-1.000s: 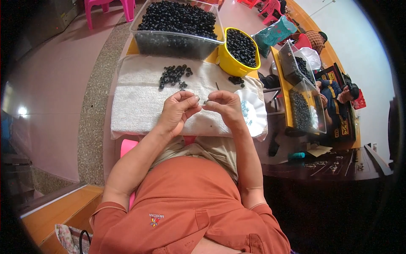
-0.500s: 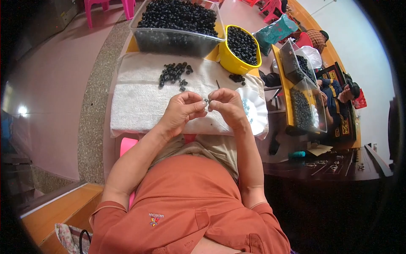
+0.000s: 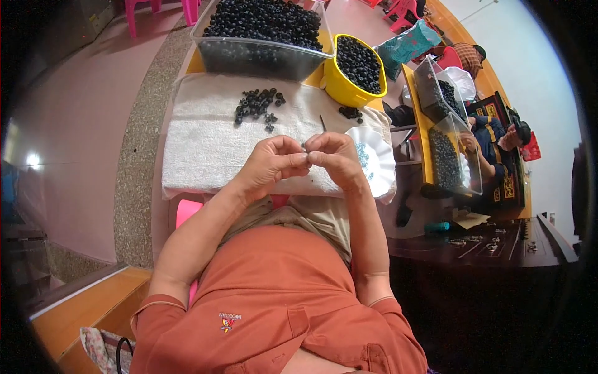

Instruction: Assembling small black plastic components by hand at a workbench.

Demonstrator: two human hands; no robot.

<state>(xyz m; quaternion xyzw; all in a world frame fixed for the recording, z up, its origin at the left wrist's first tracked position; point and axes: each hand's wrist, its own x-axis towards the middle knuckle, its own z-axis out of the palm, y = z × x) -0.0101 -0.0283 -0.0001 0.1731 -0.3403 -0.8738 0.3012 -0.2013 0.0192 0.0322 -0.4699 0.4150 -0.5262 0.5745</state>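
Over the front of a white towel (image 3: 205,149), my left hand (image 3: 274,161) and my right hand (image 3: 336,159) meet fingertip to fingertip. Both are closed in a pinch around something small and dark, mostly hidden by the fingers. Just beyond them lies a loose group of small black ring-like pieces (image 3: 255,106), some with smaller greyish bits at its near end. A thin dark stick (image 3: 322,123) rests on the towel past my right hand. Beside that hand stands a white fluted dish (image 3: 378,163) with small blue-green bits in it.
A clear plastic bin (image 3: 261,57) full of black pieces stands at the table's far side, with a yellow tub (image 3: 349,92) of them to its right. Several black pieces (image 3: 351,113) lie below the tub. Farther right, another person (image 3: 489,140) sits by clear bins (image 3: 443,156).
My fingertips have drawn closer together, hiding more of the small piece between them. The other person's arm at the right has moved toward the bins.
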